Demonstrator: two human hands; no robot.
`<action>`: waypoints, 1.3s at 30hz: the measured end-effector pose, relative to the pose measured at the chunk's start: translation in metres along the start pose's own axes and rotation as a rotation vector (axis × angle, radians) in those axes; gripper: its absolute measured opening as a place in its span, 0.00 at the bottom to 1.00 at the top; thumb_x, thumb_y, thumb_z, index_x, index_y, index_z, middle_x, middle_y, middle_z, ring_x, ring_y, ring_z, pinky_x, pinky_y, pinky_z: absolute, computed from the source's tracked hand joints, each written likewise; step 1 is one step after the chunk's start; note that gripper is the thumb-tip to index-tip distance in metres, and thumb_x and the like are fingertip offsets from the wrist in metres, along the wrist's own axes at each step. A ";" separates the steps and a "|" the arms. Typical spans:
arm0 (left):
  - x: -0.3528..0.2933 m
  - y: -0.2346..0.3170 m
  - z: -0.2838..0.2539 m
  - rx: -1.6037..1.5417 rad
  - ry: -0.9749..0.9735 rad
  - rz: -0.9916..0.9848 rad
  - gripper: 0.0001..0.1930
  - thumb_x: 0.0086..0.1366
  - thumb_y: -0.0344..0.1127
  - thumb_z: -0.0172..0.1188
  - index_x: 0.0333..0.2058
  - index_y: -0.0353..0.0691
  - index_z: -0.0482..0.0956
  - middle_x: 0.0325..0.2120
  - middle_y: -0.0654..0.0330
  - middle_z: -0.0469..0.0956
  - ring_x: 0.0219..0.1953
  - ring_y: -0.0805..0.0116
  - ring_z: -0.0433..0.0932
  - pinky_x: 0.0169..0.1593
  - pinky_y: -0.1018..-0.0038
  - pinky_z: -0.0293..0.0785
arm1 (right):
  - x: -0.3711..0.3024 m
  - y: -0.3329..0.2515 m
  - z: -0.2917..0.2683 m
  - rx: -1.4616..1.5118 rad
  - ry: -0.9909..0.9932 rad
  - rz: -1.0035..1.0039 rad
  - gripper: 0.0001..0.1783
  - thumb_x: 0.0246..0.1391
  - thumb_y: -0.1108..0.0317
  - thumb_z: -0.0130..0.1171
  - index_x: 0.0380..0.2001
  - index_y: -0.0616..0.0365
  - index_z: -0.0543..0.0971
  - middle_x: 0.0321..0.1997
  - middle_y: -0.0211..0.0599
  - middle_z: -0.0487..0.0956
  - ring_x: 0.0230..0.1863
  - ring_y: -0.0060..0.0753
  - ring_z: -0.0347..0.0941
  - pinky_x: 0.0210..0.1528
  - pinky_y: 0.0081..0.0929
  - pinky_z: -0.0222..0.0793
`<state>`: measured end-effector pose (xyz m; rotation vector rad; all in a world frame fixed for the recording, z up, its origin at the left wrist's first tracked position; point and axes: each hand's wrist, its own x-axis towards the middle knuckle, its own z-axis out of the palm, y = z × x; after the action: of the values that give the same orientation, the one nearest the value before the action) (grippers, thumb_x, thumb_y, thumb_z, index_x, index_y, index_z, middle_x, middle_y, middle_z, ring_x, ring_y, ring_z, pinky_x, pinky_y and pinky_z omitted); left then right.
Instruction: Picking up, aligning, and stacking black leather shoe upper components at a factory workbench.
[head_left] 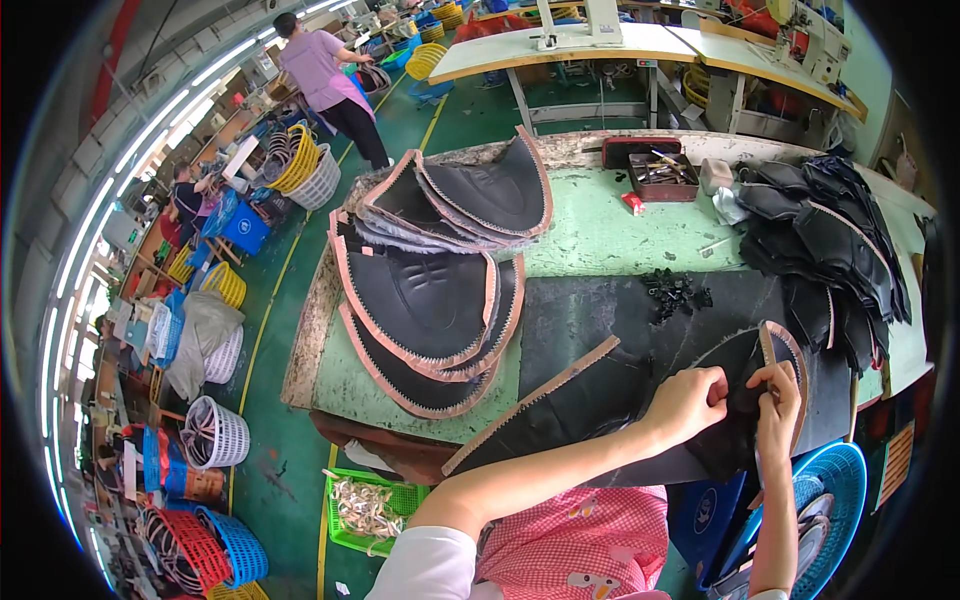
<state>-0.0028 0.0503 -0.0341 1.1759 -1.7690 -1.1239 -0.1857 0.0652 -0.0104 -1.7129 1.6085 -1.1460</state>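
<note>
A black shoe upper (610, 400) with a tan, zigzag-stitched edge lies across the black mat (570, 310) in front of me. My right hand (777, 400) pinches this upper near its tan edge at the right. Just to the left, my left hand (690, 402) hovers over the same piece, its fingers closed in a pinch; whatever is between them is too small to make out. A heap of small black pieces (675, 295) sits on the mat beyond my hands. Stacked black uppers (415, 300) with tan edges rest at the table's left side.
Dark pieces (820, 240) are piled at the right, near a tool box (663, 178). Below the table stand a green basket (345, 540) and a blue basket (845, 480). Sewing tables (590, 50) are beyond; a person in purple (320, 75) stands in the aisle.
</note>
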 end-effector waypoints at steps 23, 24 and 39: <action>-0.003 0.009 -0.011 -0.047 -0.127 0.040 0.04 0.63 0.28 0.62 0.36 0.38 0.76 0.28 0.55 0.77 0.26 0.64 0.83 0.29 0.70 0.79 | -0.006 0.000 -0.010 -0.065 -0.309 -0.142 0.14 0.47 0.71 0.69 0.40 0.57 0.82 0.40 0.43 0.78 0.45 0.44 0.75 0.51 0.34 0.69; -0.002 0.005 -0.012 0.065 -0.102 0.114 0.04 0.64 0.29 0.62 0.36 0.38 0.77 0.30 0.56 0.77 0.26 0.64 0.83 0.29 0.70 0.79 | -0.004 0.004 -0.012 -0.103 -0.348 -0.162 0.14 0.47 0.70 0.69 0.39 0.57 0.82 0.38 0.41 0.78 0.44 0.43 0.75 0.49 0.34 0.69; -0.001 0.006 -0.123 0.183 -0.175 -0.357 0.13 0.68 0.36 0.62 0.46 0.34 0.82 0.35 0.56 0.83 0.20 0.74 0.81 0.18 0.80 0.73 | 0.000 -0.005 0.003 -0.162 -0.375 -0.273 0.09 0.50 0.65 0.68 0.33 0.55 0.81 0.30 0.38 0.76 0.37 0.41 0.71 0.45 0.36 0.67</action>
<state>0.1052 0.0196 0.0155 1.5936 -1.8712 -1.3239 -0.1807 0.0655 -0.0082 -2.1542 1.2933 -0.7629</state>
